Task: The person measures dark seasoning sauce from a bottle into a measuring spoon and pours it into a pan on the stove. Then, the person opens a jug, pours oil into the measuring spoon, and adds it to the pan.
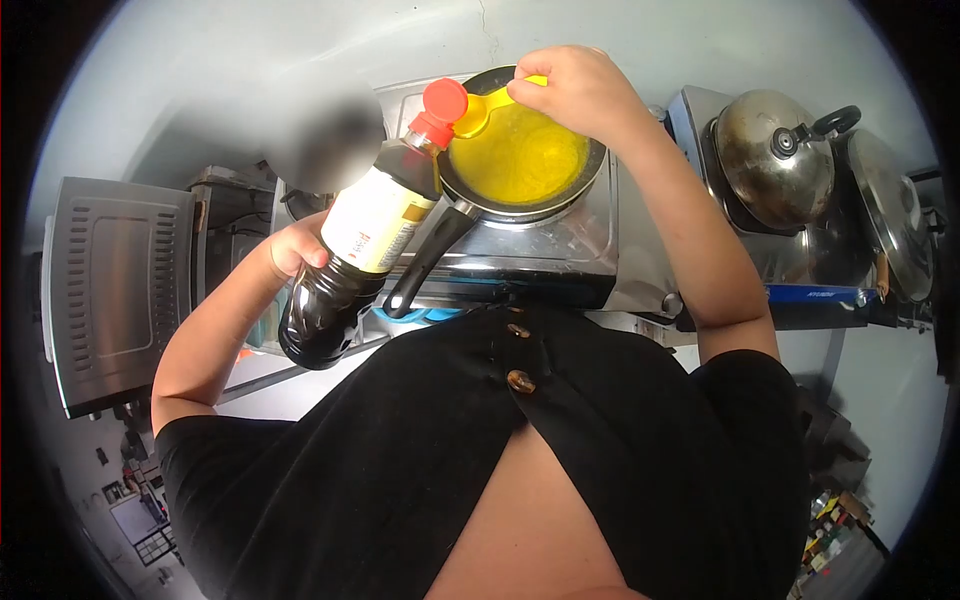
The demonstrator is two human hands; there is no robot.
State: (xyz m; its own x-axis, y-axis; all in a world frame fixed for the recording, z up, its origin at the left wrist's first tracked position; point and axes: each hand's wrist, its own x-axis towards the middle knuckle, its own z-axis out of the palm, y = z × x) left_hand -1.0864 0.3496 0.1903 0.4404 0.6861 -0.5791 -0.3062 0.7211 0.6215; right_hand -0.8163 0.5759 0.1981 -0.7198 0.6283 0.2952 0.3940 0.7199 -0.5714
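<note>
My left hand (302, 246) is wrapped round a large bottle (375, 220) of dark liquid with a pale label. The bottle tilts up and to the right, and its red flip cap (444, 105) stands open. Pinched in my right hand (580, 88) is a yellow measuring spoon (474, 117), its bowl right beside the bottle's mouth. Whether liquid is in the spoon I cannot tell. Below the spoon, a black frying pan (597, 165) on the stove holds a yellow, soupy mixture (525, 165). The pan's black handle (430, 262) points toward me, passing close to the bottle.
The pan sits on a silver gas stove (540, 255). To the right are a metal kettle (778, 150) and a large lid (885, 215). A silver appliance (120, 290) stands at left. A blurred dark round shape (335, 140) lies behind the bottle.
</note>
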